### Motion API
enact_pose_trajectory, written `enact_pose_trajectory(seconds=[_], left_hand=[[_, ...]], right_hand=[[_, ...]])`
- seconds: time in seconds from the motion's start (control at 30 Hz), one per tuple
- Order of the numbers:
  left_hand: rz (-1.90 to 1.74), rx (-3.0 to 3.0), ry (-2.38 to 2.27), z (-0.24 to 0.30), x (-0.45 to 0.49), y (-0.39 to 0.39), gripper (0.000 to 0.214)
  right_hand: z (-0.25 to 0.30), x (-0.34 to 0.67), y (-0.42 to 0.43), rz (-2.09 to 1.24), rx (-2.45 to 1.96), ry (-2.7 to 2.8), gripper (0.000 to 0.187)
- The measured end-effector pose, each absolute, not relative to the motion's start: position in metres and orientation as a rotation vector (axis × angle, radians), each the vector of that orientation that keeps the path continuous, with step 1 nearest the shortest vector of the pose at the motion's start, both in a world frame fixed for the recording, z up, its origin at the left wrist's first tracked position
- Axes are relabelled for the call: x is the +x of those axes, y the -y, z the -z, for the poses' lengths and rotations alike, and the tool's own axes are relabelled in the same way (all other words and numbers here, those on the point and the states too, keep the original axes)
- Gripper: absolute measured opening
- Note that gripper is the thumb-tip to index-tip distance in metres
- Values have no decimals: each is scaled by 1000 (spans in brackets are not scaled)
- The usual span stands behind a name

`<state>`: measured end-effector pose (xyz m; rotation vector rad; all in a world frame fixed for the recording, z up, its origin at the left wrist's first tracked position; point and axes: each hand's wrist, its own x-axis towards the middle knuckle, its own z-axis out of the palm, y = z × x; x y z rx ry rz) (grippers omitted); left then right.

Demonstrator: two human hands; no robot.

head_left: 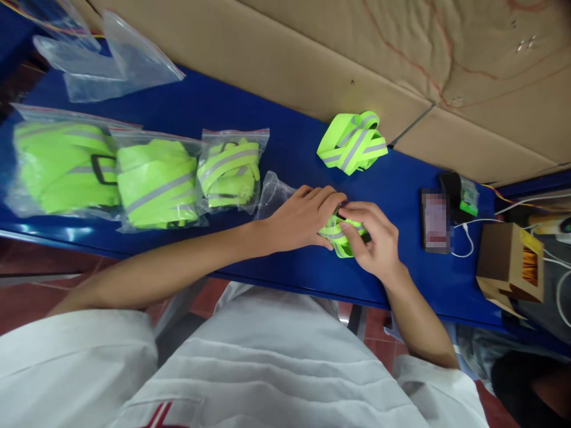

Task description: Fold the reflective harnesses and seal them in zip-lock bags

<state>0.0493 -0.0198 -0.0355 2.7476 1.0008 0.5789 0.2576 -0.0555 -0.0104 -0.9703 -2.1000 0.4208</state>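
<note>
A folded neon-yellow reflective strap (342, 248) with grey stripes sits low over the blue table between my two hands. My left hand (303, 217) is curled over its left side, with the thumb below it. My right hand (377, 235) closes on the right side, thumb and fingers pinching near a dark part. Much of this strap is hidden by my fingers. Just left of my left hand lies a clear plastic bag (273, 193), partly covered by the hand. Farther back, a loose bundled reflective strap (354, 142) lies by itself.
Three zip bags with yellow reflective straps (156, 184) lie in a row at left; clear bags (116, 65) lie behind them. At right are a phone (436, 220), cables and an open cardboard box (508, 261). A brown-covered partition (307, 65) borders the blue table (285, 279).
</note>
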Motion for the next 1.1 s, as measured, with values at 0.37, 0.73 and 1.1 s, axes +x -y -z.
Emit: enact_pose_trajectory(seconds=[0.37,0.73,1.1], left_hand=[[-572,2854,-1050,28,50,23,82],[-401,2598,-1057,23,44,13,114],[-299,2597,-988,32,39,7,85]], right_hand=[[0,256,61,-370,-1134,2116,26],[8,260,57,-469,-1147,2130,32],[19,256,45,-665,-1176,1965,12]])
